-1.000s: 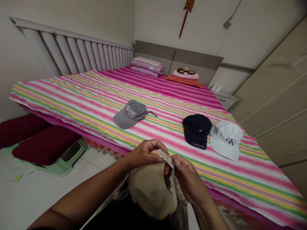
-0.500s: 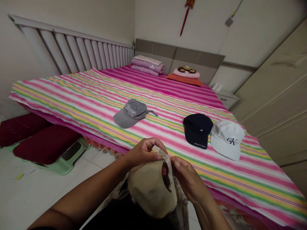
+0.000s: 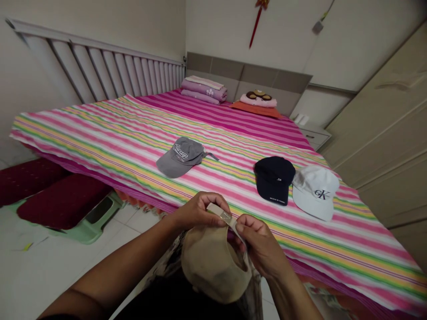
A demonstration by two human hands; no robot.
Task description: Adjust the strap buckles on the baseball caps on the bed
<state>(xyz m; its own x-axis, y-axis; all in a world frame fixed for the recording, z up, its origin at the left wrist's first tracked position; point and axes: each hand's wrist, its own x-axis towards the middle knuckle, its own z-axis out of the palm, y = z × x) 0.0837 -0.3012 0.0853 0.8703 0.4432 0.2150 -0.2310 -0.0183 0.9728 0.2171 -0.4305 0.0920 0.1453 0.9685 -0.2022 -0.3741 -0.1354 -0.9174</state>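
Left hand [image 3: 200,212] and right hand [image 3: 259,245] close together, I pinch the beige cap's [image 3: 213,266] back strap [image 3: 224,216], holding it up where I can see it.

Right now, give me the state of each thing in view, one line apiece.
Left hand, pinching the back strap by its metal buckle.
Right hand, gripping the strap's other side.
Beige cap, held up, back opening showing.
Grey cap, lying on the striped bedspread.
Navy cap, lying on the bedspread.
White cap, lying beside the navy cap.
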